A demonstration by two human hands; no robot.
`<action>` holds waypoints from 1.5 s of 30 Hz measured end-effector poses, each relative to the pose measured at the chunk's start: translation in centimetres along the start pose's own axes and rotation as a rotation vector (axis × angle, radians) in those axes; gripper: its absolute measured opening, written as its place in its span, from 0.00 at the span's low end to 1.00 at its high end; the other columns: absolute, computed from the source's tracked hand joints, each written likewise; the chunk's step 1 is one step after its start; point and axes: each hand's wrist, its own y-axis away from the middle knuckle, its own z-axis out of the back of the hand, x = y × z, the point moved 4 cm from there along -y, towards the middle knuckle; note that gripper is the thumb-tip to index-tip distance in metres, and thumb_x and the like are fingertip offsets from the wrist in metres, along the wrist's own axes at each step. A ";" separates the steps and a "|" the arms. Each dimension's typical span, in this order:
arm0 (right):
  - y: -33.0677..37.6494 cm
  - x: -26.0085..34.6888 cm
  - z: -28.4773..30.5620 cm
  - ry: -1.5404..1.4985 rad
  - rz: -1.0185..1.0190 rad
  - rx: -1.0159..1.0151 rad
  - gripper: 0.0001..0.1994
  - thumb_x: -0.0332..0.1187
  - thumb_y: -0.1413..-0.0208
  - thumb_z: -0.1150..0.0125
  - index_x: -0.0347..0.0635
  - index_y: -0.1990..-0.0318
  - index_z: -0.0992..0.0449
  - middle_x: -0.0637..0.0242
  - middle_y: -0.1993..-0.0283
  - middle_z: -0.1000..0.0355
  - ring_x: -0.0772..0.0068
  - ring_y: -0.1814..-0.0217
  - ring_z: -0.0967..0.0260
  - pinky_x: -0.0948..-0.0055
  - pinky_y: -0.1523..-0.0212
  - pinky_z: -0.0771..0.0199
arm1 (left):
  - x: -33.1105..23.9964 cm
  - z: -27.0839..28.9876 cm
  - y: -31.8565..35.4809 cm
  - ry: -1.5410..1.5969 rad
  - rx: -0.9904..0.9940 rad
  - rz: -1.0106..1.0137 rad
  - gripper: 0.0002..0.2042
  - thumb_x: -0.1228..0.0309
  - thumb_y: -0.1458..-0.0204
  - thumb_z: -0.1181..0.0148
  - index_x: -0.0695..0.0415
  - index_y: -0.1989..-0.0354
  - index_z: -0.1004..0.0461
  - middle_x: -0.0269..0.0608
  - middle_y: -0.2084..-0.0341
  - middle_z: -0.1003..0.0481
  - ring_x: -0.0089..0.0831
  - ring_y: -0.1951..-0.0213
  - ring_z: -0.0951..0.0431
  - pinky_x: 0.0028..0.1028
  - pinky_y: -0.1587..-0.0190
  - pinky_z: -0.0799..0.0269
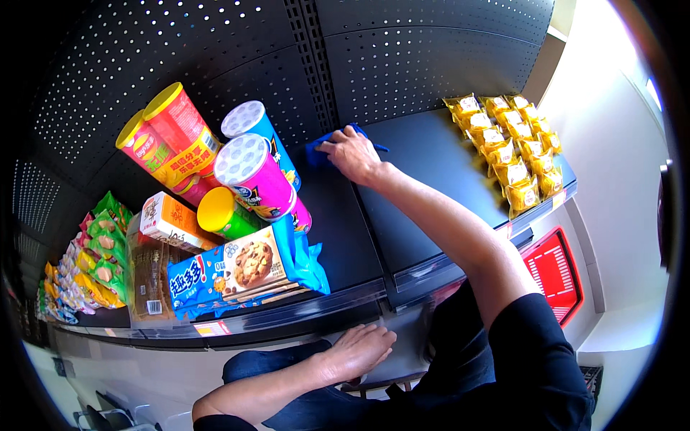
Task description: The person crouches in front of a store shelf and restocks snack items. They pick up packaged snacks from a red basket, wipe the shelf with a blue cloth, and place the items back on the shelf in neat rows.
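Along the rear, 2 black perforated metal panels, joined at a slotted upright; beneath them, 2 flat black shelf sections, left and right, divided by a seam. Below right, 1 red slotted plastic basket. On the left section, 1 magenta canister with a pale dotted lid and, behind it, 1 blue canister with a similar lid; at the front, flat blue biscuit packs. Hands, 2, well apart: right hand, bent fingers clamped down on the cloth; left hand, relaxed near the knee, nothing seen in it, palm hidden. Cloth, 1, bright blue, bunched at the back by the seam, near the blue canister. Small gold-wrapped packets, in rows at far right. Handling, as judged: spread the cloth flatter, press evenly, follow seam and back corner in overlapping strokes; keep knuckles clear of the canisters, left hand available to steady 1 if nudged.
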 end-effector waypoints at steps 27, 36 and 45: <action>13.3 -3.0 8.5 -0.030 0.144 0.199 0.20 0.34 0.41 0.36 0.60 0.41 0.23 0.66 0.49 0.29 0.61 0.45 0.33 0.62 0.49 0.22 | -1.3 -0.3 -1.8 0.007 -0.022 -0.074 0.11 0.70 0.41 0.41 0.63 0.54 0.25 0.51 0.63 0.22 0.48 0.56 0.20 0.42 0.52 0.24; 5.2 -12.9 3.5 0.160 -0.247 0.071 0.20 0.26 0.44 0.42 0.53 0.43 0.26 0.60 0.46 0.28 0.54 0.40 0.32 0.57 0.43 0.27 | 0.3 0.7 -1.4 0.008 -0.014 0.008 0.12 0.70 0.42 0.39 0.63 0.54 0.25 0.50 0.63 0.23 0.47 0.57 0.21 0.41 0.53 0.25; 7.0 -16.0 4.5 0.125 -0.342 -0.028 0.17 0.25 0.44 0.44 0.46 0.46 0.28 0.58 0.48 0.29 0.54 0.41 0.30 0.59 0.46 0.23 | -0.1 1.1 -2.0 -0.033 0.005 -0.004 0.13 0.70 0.42 0.39 0.63 0.52 0.24 0.50 0.63 0.23 0.47 0.57 0.21 0.41 0.53 0.24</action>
